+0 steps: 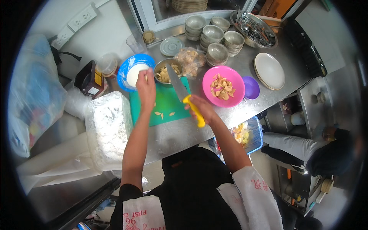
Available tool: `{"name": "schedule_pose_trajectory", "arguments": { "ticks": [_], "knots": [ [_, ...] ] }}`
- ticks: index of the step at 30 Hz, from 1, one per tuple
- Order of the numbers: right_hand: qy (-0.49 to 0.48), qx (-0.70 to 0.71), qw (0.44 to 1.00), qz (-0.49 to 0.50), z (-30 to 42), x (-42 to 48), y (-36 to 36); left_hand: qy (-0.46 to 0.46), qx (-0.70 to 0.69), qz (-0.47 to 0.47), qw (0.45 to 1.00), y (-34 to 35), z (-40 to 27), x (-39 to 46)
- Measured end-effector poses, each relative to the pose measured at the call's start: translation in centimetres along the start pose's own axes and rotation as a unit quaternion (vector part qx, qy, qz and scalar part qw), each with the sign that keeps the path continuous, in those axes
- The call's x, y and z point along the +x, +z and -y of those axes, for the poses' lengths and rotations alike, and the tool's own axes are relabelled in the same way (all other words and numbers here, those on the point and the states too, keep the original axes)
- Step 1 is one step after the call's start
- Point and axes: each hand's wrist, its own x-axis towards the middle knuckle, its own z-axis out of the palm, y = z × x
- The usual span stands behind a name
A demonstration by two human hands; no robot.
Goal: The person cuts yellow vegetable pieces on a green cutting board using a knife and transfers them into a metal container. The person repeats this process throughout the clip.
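Note:
My right hand (pixel 200 109) grips the yellow handle of a kitchen knife (pixel 177 84). The blade points away from me over a green cutting board (pixel 161 99), its tip by a metal bowl (pixel 167 84) of pale sliced pieces (pixel 164 77). My left hand (pixel 146 86) is raised with curled fingers between that bowl and a blue bowl (pixel 122 73) of white contents. A pale bit shows at its fingers, too small to tell whether it is held. Several small cut slices (pixel 162 116) lie on the board, looking like ginger. More chunks (pixel 222 87) sit in a pink bowl (pixel 210 99).
A plastic-lined tub of white powder (pixel 110 126) stands left of the board. Behind are a bag of knobbly chunks (pixel 189 59), stacked bowls (pixel 212 34) and a basin of cutlery (pixel 256 30). Plates (pixel 270 70) sit right; a lined waste bin (pixel 256 141) stands below. Another person (pixel 325 155) is at right.

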Motion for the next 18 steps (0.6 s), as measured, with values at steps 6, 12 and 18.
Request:
{"name": "schedule_pose_trajectory", "arguments": {
  "ticks": [6,12,18],
  "knots": [
    [0.037,-0.007,0.999,-0.034,-0.7,-9.7,-0.2,0.062,0.086,0.143,0.984,6.9,1.2,6.1],
    [0.049,-0.018,0.997,-0.049,-1.5,-15.0,-0.8,0.159,0.203,0.239,0.936,7.3,3.8,6.8],
    [0.035,-0.1,0.992,-0.071,-3.3,-15.7,-1.7,0.006,0.136,0.135,0.981,1.2,-0.1,3.5]
  ]
}}
